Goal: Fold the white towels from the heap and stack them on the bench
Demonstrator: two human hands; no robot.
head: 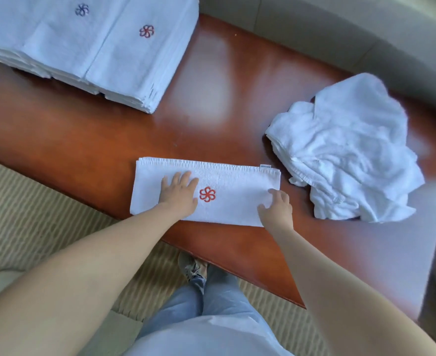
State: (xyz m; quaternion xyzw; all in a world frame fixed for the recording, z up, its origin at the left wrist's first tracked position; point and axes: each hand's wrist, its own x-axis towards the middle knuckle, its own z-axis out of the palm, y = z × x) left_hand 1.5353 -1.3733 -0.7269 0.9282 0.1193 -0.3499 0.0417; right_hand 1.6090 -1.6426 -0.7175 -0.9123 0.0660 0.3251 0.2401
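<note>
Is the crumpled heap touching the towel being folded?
Apart. The head view shows bare bench between the heap and the folded towel's right edge.

A glossy reddish-brown wooden tabletop is seen carrying three lots of white towels: neat folded stacks at the far left, a long folded towel with a red pinwheel emblem at the near edge, and a crumpled heap at the right.
</note>
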